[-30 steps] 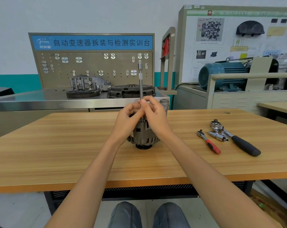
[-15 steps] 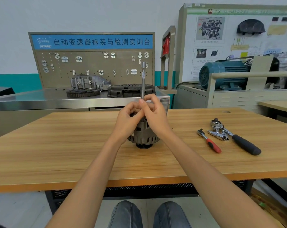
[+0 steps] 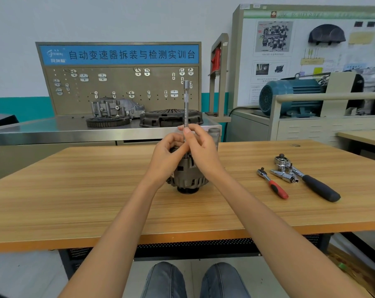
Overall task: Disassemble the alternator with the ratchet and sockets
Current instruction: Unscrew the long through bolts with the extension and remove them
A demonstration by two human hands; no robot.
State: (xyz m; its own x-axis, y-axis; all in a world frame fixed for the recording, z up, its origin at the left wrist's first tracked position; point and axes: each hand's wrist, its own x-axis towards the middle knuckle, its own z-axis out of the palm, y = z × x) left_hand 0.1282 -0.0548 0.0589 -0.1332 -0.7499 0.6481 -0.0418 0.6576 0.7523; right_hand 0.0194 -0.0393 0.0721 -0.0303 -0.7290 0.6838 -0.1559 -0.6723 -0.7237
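The alternator (image 3: 187, 173) is stood on the table (image 3: 74, 190). The extension bar (image 3: 186, 108) is pinched upright above it by the left hand (image 3: 168, 155) and right hand (image 3: 200, 149), its tilt slightly reduced since earlier.

Bench (image 3: 74, 201) wide open L of alternator (image 3: 188, 175) & along front edge. R side: red-handled ratchet (image 3: 272, 183), sockets (image 3: 284, 175), black-handled ratchet (image 3: 311, 181) clustered, well apart from alternator w/ bare gap between. Extension bar (image 3: 186, 104) sticks upright above alternator, both hands crowd its base.
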